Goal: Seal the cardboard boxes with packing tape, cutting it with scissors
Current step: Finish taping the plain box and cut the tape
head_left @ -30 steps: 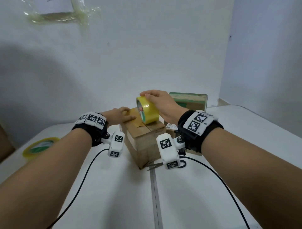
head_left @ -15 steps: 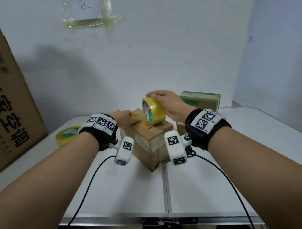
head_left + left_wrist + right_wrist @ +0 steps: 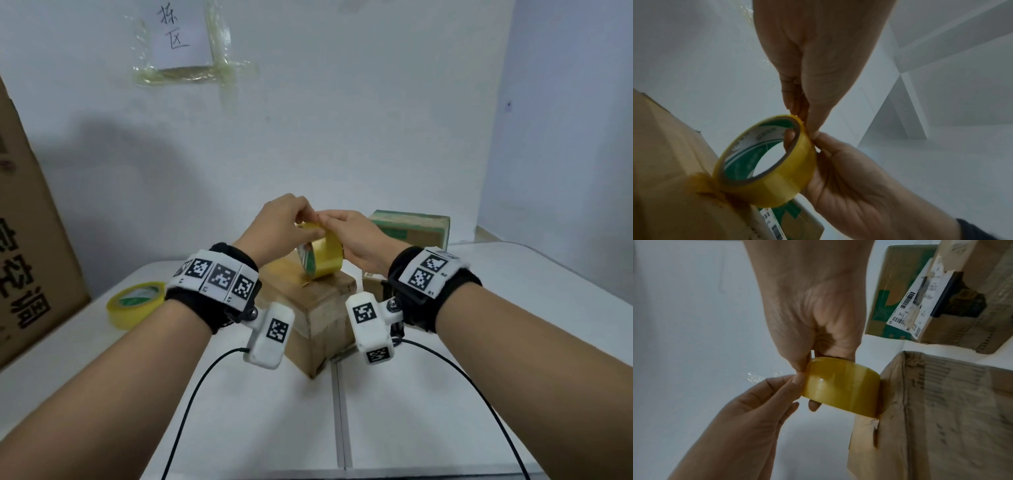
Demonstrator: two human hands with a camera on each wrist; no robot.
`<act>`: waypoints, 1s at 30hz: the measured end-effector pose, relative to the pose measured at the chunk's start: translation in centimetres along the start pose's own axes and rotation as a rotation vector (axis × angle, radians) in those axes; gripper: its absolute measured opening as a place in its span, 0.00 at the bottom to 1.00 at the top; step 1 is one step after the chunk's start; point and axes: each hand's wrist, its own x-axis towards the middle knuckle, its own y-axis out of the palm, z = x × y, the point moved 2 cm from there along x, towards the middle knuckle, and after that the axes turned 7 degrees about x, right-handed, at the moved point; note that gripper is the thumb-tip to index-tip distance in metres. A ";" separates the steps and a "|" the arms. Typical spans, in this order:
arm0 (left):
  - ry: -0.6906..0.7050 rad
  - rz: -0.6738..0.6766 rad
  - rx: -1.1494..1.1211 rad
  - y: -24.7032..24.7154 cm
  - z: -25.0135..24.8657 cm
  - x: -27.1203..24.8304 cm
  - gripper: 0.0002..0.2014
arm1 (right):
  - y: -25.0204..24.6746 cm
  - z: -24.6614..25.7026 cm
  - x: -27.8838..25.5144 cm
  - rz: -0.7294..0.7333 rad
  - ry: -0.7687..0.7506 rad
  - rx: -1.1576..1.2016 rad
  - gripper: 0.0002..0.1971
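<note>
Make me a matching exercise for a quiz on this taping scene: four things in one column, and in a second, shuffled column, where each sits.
Things:
1. tape roll in the hands
2. spare tape roll
3. green-printed box
4. handwritten paper sign

Places:
A. taped to the wall
B. flat on the table at the left
C. on edge atop the brown box, held between left hand and right hand
D. at the back, beyond the right hand

Pairs: 1-C, 2-B, 3-D, 4-A
</note>
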 end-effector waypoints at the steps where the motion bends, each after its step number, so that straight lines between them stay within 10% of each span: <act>1: 0.004 -0.030 -0.001 0.0 -0.2 0.0 0.07 | 0.1 0.0 0.0 0.001 -0.007 -0.002 0.13; 10: -0.197 -0.218 -0.203 -1.7 1.7 1.7 0.05 | 0.0 0.8 0.3 -0.061 -0.075 -0.112 0.33; 30: -0.593 -0.294 -0.700 1.3 12.2 2.2 0.12 | 2.1 4.2 -0.4 0.067 -0.010 -0.213 0.08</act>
